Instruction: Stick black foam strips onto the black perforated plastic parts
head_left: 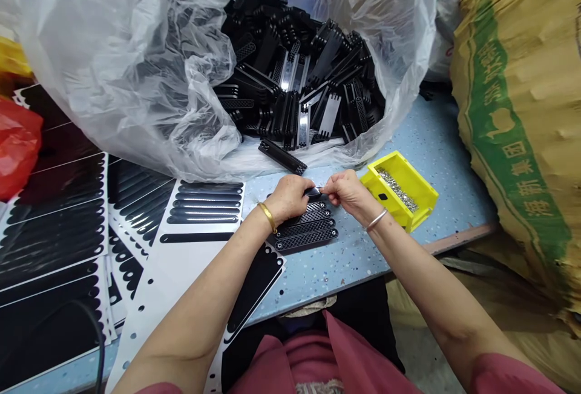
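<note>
My left hand (289,198) is closed on a black plastic strip (313,192) with a shiny face. At the strip's right end, the fingers of my right hand (344,191) are pinched together; whatever they hold is too small to name. Just below my hands lie several black strips with a diamond pattern (305,235), side by side, with small metal rings at their ends. Above my left hand, one loose black strip (282,157) rests at the bag's edge. Right of my right hand stands a yellow bin (429,197) holding small metal parts (397,189).
A clear plastic bag (136,67) full of black plastic pieces (272,88) takes up the back. Sheets of black stickers (204,203) overlap at left. A brown and green sack (521,128) stands at right, beside the blue speckled table (436,140). Red plastic (18,146) sits far left.
</note>
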The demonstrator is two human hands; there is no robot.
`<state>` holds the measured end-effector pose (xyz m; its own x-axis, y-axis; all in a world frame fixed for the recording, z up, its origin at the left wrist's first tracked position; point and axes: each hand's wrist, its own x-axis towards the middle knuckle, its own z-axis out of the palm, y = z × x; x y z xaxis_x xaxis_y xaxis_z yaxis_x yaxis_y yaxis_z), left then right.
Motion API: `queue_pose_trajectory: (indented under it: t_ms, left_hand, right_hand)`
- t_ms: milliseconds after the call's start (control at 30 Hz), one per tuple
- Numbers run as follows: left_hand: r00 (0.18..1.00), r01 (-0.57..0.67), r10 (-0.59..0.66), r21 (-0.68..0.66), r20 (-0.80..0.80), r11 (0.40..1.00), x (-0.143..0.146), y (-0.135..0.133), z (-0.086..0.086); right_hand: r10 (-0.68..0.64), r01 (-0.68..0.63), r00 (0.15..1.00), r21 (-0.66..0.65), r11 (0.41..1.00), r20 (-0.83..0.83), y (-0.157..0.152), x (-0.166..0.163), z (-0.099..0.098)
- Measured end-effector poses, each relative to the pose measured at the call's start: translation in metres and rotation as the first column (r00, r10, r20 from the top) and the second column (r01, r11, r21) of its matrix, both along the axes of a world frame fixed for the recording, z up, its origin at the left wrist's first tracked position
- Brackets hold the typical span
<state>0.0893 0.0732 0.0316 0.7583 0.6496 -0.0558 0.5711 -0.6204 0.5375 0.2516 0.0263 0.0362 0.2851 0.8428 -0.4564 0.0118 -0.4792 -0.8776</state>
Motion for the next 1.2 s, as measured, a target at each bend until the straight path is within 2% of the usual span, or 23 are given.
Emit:
queue_pose_trajectory:
  t_ms: [933, 1200]
  left_hand:
    - [1.000, 0.004, -0.004, 0.032, -0.020, 0.999, 0.0004, 0.0002, -0.0010]
    - [1.000, -0.004, 0.004, 0.019, 0.003, 1.000, 0.0000, 0.0003, -0.0002]
  right_hand:
    - [-0.007, 0.008, 0.999, 0.019, 1.000, -0.033, -0.0026, 0.0006, -0.0017]
    - [0.013, -0.013, 1.000, 0.021, 1.000, 0.027, -0.0029, 0.0006, -0.0028]
